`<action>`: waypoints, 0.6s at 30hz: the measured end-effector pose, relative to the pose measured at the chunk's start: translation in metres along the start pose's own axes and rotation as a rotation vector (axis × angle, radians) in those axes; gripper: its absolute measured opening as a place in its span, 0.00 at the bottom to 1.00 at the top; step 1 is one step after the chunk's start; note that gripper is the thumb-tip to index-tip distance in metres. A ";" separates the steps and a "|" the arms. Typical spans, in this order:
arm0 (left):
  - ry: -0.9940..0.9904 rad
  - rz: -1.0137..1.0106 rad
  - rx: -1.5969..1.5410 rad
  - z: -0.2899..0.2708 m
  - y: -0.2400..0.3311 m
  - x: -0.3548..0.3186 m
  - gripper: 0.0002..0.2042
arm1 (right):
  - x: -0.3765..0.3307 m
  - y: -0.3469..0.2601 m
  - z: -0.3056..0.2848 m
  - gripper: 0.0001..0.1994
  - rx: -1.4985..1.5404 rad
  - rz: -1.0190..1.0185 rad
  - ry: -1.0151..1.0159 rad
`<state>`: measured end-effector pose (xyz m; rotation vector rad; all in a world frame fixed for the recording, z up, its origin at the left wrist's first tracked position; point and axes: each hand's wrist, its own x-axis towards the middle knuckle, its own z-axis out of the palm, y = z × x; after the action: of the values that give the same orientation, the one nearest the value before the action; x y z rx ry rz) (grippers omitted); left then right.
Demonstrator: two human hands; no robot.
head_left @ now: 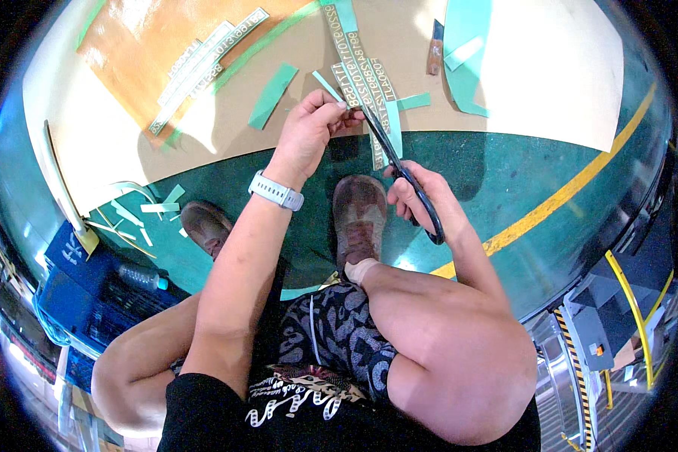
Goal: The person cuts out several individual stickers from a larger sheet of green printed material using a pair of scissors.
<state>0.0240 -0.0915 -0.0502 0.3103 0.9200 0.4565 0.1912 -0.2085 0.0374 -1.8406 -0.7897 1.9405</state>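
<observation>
Held by my right hand (pixel 429 200) is a pair of scissors (pixel 383 137) with dark blades and black handles, its fingers wrapped round the loops. The blades point up and away, along the edge of a green stencil strip (pixel 360 56) with rows of cut-out characters. My left hand (pixel 315 129) pinches the strip's left edge beside the blade tips; its fingertips partly hide the spot. The strip's near end (pixel 379 157) hangs past the board's edge over the floor. Whether the blades are spread or together is hard to make out.
A brown board (pixel 233 151) lies ahead, bearing an orange panel (pixel 120 68) with stencil strips (pixel 211 64), a loose green piece (pixel 273 96) and a larger green sheet (pixel 467 90). Scraps (pixel 158 208) litter the green floor beside my shoes. A blue crate (pixel 71 279) and bottle (pixel 139 277) stand left.
</observation>
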 end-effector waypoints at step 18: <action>-0.016 0.023 -0.016 0.000 -0.006 0.004 0.05 | 0.011 -0.006 -0.003 0.14 -0.080 0.082 -0.016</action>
<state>0.0272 -0.0942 -0.0559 0.3095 0.8974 0.4817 0.1923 -0.1966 0.0326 -1.9345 -0.8201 2.0027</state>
